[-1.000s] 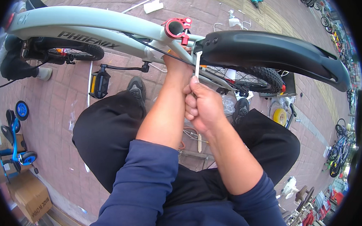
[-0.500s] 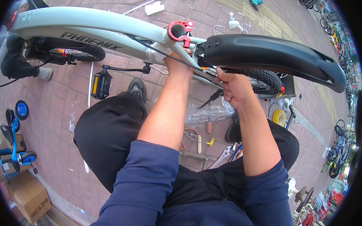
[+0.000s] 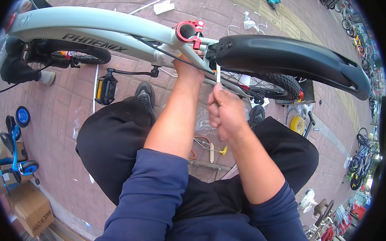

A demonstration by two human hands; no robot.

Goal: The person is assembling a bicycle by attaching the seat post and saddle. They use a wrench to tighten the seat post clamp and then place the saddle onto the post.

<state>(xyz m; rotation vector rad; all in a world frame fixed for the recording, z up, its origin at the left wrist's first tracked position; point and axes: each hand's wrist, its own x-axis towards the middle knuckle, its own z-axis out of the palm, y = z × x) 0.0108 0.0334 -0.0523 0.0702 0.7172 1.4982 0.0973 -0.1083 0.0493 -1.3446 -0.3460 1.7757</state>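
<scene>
Silver wrench (image 3: 218, 74) gripped, hands (image 3: 228, 111) near black fender (image 3: 288, 58)

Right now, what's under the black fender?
Part of a knobby tire and some spokes show beneath the black fender; it covers the tire's far side, so that can't be seen.

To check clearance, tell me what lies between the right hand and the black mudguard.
In the head view, a slim metal tool reaches from the right hand toward the mudguard, with part of the bike frame behind it.
</scene>
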